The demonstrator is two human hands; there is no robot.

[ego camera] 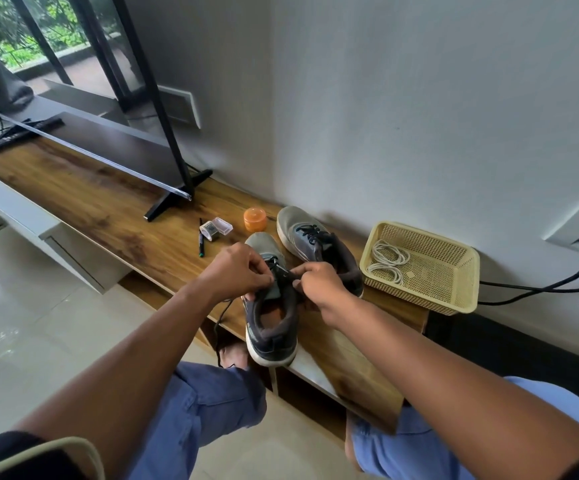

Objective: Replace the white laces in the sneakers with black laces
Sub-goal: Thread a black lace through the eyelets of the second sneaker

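Sneakers stand on the wooden shelf (108, 202): the near shoe (270, 306) points its toe to 12 o'clock. Your left hand (238, 270) and right hand (319, 284) both pinch the black lace (283, 270) at the upper eyelets, left at 9 o'clock, right at 3 o'clock. White laces (387, 259) lie in the basket (461, 292).

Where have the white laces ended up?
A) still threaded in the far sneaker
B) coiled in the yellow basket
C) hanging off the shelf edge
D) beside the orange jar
B: the white laces lie coiled in the basket, while the far sneaker already carries black laces.
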